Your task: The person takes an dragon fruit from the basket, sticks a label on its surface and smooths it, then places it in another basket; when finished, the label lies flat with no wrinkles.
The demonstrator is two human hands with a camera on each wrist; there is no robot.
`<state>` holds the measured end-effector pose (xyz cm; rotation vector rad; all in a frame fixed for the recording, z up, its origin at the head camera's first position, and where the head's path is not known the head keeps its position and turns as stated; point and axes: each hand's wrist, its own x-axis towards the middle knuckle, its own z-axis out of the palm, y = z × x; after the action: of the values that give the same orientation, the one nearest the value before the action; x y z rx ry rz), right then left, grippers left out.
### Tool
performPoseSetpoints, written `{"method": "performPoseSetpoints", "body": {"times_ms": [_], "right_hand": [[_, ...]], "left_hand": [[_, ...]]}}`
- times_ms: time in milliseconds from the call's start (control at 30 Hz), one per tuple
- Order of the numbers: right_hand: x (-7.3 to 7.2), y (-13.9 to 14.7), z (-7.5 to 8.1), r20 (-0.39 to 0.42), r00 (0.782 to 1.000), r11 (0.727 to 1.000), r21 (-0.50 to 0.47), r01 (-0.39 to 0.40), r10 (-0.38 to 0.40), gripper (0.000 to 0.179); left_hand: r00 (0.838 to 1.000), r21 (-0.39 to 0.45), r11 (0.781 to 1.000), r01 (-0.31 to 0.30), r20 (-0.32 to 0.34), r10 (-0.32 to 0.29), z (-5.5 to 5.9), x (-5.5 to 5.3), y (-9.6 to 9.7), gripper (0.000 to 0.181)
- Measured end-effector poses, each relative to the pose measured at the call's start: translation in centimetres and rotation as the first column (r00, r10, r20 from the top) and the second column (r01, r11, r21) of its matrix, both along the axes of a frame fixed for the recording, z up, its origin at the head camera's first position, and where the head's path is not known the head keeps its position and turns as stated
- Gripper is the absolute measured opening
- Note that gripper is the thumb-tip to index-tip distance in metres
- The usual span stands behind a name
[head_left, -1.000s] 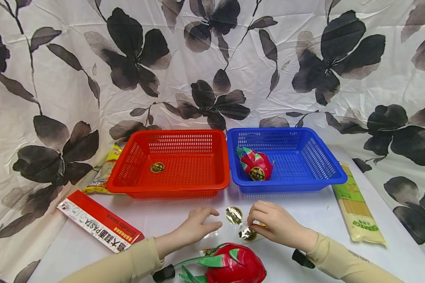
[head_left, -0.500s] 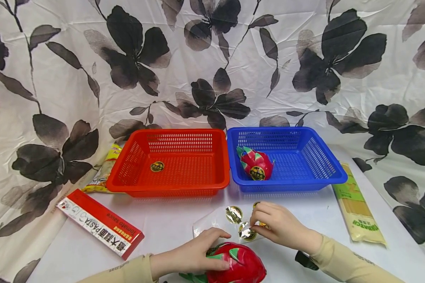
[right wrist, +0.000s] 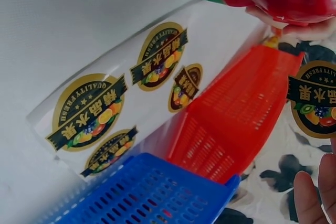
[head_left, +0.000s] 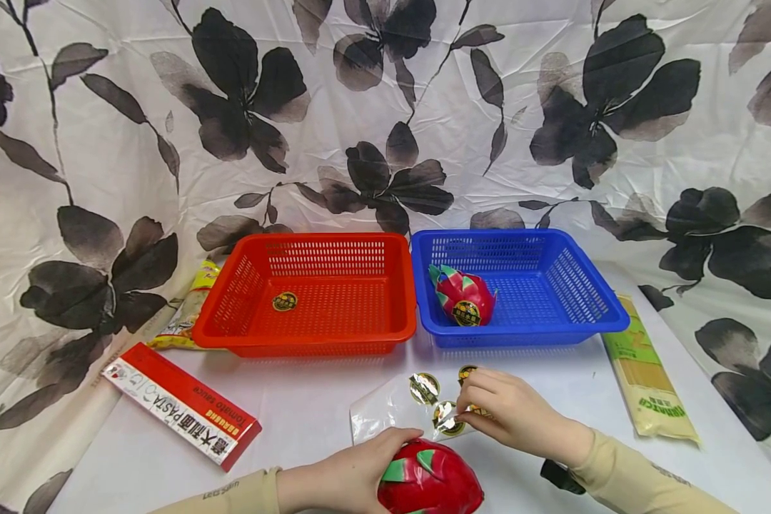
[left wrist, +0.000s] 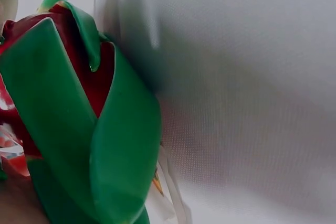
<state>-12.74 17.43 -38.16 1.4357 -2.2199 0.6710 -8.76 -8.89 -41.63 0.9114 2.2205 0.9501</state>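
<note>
A red dragon fruit (head_left: 433, 482) with green scales lies at the near edge of the table. My left hand (head_left: 350, 471) grips its left end, thumb and fingers around the leafy part. In the left wrist view, the green scales (left wrist: 68, 114) show close up. My right hand (head_left: 517, 410) pinches a round black-and-gold fruit sticker (right wrist: 317, 98) at its edge, just right of the dragon fruit. Below that hand lies a clear sheet of stickers (head_left: 375, 414), with several round labels on it. Part of the sheet is hidden by the right hand.
Behind stand a red basket (head_left: 305, 350) with a sticker inside and a blue basket (head_left: 520, 335) holding another, labelled dragon fruit (head_left: 465, 300). A pasta box (head_left: 183, 407) and a yellow bag (head_left: 189, 314) lie left, a noodle packet (head_left: 652, 378) right.
My left hand has moved down from beside the sticker sheet onto the dragon fruit and now grips it. The right hand, with the sticker, has shifted slightly right.
</note>
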Motion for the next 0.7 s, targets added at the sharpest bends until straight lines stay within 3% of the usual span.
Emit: {"method": "performPoseSetpoints", "body": {"times_ms": [333,433,567,700], "right_hand": [[-0.07,0.21,0.30,-0.049,0.998,0.999,-0.039,-0.031,0.029,0.008],[-0.06,0.30,0.29,-0.039,0.999,0.999,-0.037,-0.031,0.029,0.008],[0.03,0.40,0.21,-0.002,1.000,1.000,-0.018,-0.020,0.020,0.007],[0.06,0.43,0.16,0.006,1.000,1.000,-0.014,-0.019,0.020,0.008]], "left_hand": [[0.997,-0.052,0.999,0.002,-0.071,-0.006,0.11,-0.07,0.05,0.090],[0.986,-0.060,0.997,0.052,-0.154,-0.061,0.13,-0.16,0.00,0.092],[0.957,-0.068,0.991,0.114,-0.259,-0.128,0.16,-0.31,-0.06,0.094],[0.959,-0.064,0.991,0.118,-0.253,-0.130,0.18,-0.38,-0.05,0.094]]}}
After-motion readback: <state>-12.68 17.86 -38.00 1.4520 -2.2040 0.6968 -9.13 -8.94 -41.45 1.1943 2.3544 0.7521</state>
